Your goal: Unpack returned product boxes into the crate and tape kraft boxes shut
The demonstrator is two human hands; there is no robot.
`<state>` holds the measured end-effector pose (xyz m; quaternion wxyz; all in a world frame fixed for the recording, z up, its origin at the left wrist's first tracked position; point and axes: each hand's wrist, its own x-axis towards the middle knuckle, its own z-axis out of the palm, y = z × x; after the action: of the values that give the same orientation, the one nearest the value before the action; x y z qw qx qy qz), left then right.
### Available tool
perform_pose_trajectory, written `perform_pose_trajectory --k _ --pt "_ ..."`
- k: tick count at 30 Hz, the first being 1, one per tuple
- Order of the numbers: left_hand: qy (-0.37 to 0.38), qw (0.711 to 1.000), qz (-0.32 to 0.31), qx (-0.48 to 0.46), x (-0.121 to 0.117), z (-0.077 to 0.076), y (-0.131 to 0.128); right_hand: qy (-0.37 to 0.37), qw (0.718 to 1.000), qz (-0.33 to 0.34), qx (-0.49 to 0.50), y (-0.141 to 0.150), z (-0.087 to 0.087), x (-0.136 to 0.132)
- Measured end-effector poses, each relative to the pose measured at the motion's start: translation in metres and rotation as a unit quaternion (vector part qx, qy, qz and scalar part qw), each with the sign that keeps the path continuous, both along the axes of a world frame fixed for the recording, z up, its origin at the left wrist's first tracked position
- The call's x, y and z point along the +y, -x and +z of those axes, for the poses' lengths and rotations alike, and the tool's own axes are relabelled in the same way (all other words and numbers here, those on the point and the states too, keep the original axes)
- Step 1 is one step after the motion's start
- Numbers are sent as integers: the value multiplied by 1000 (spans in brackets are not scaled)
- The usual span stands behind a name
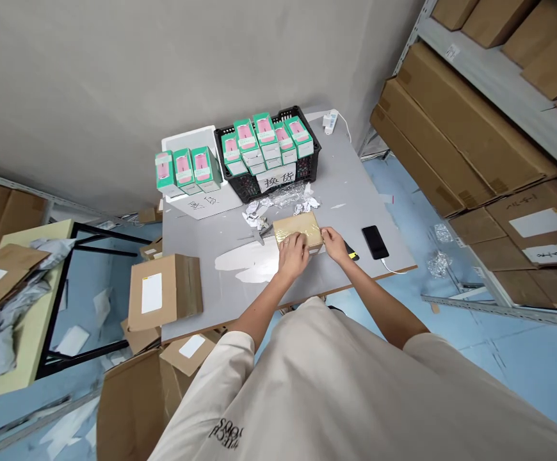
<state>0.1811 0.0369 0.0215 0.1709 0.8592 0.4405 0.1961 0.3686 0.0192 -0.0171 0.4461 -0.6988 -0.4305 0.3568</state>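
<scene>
Crate (308,168) holds green boxes (265,131); right grip (335,244) pinches carton (288,226), left grip (294,255) atop, closure unclear.

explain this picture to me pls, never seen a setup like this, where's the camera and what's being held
There is no machine here: a person works with two bare hands. The single picture comes from a camera worn on that person's head, looking forward and down, so their shirt fills the lower part. The left hand rests on a small taped cardboard box on a grey table. The right hand has its grip at the box's right end; whether it pinches tape or cardboard is too small to tell. Beyond lie crumpled paper and a black crate of green-and-pink boxes. A phone with a white cable lies to the right.
</scene>
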Motion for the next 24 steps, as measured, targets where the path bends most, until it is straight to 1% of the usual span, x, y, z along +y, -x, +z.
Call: perform_pose_trajectory --k 3,6,8,11,14,17,19,21,24 --pt "-5 1000 26 12 -1 -1 1 -15 999 17 23 2 -1 0" --pt "-6 998 70 7 0 0 8 -22 997 46 54 10 0 5" --pt "-6 995 100 1 1 1 16 -19 996 67 59 20 0 9" --pt "-6 990 144 1 3 2 36 -19 995 93 34 36 -5 12" --pt "3 980 201 -2 5 -1 68 1 995 99 -27 52 -14 13" --pt "24 966 255 -33 5 -10 112 47 993 87 -66 69 -22 14" --pt "34 958 278 -67 4 -18 144 65 992 100 -39 84 -23 16" --pt "28 954 285 -86 1 -28 173 73 989 125 8 102 -21 19" --pt "49 945 303 -112 -3 -43 201 73 987 137 28 124 -13 20"
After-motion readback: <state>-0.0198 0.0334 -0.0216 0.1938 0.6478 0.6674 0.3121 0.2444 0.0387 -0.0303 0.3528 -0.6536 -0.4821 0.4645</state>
